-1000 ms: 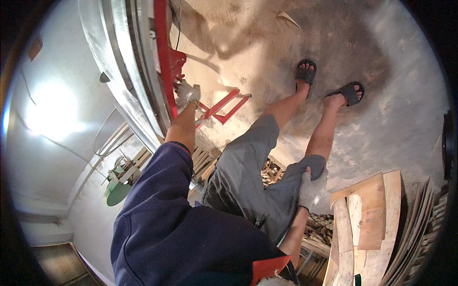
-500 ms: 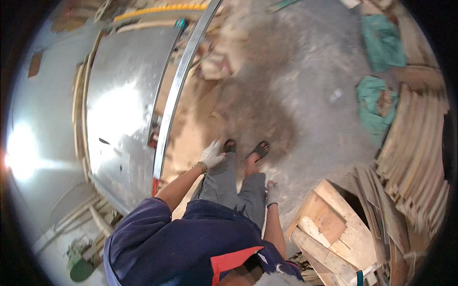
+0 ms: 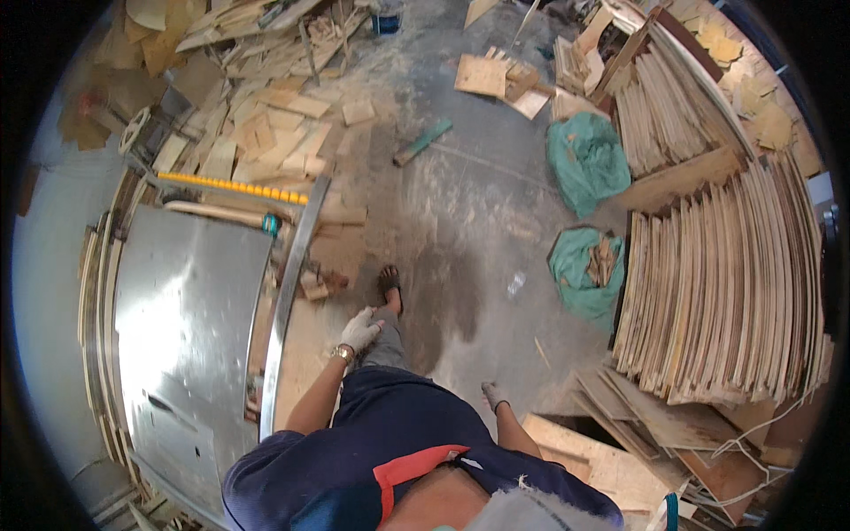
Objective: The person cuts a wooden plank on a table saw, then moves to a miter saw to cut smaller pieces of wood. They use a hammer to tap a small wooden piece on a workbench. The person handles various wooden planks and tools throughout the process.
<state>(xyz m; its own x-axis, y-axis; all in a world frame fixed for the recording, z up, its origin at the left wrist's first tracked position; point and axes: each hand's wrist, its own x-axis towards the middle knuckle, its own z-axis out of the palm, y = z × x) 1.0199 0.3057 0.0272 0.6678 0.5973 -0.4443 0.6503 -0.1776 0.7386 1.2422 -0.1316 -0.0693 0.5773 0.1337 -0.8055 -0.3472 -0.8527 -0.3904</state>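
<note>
My left hand (image 3: 361, 329), in a pale work glove with a watch at the wrist, hangs in front of my left thigh. Its fingers are loosely stretched and nothing is in them. On the other side, my right hand (image 3: 492, 396), also gloved, hangs low beside my body with fingers loosely apart and holds nothing that I can see. Left of me stands a metal-topped table saw (image 3: 190, 310), its blade slot bare. A long metal rail (image 3: 292, 296) runs along its near side, closest to my left hand. One sandalled foot (image 3: 390, 281) is stepping forward.
Stacked wooden boards (image 3: 717, 296) stand at the right, beside two green sacks (image 3: 589, 164). Loose plywood offcuts (image 3: 266, 133) heap beyond the saw. A green strip (image 3: 423, 143) lies on the dusty floor ahead. More panels (image 3: 602, 456) lean at lower right.
I have walked forward and turned a little; the saw, sacks and board stacks sit lower in view. The far wood pile has come into sight. Both hands still hang with nothing in them.
</note>
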